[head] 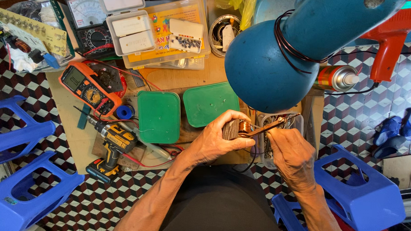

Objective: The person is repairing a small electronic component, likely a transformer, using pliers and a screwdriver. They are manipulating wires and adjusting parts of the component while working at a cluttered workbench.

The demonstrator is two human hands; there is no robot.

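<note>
Two hands on one small part: a copper-wound coil (244,126) on a dark laminated core, held over the near edge of the wooden bench (179,78), just below the blue lamp shade (262,67).

Left hand (216,138): fingers closed around the core, thumb on top. Right hand (290,152): fingers pinched narrow on a thin brown-handled tool (269,127), its tip at the coil from 3 o'clock.

Risk, my judgement: the tool tip could slip and nick the winding, since the wire looks fine and the core is braced only by my grip. The lamp shade hangs close at 12 o'clock; lifting the work could bump it.

Coil appearance: bright copper turns, tight, shiny under the lamp; core grey-brown, striped with thin layers. Lead ends too small to tell.

Around it: clear tray of small parts (278,131) under my right hand; two green lids (159,116) at 9 o'clock; yellow cordless drill (112,144) and orange multimeter (86,86) further at 9 to 10 o'clock.
</note>
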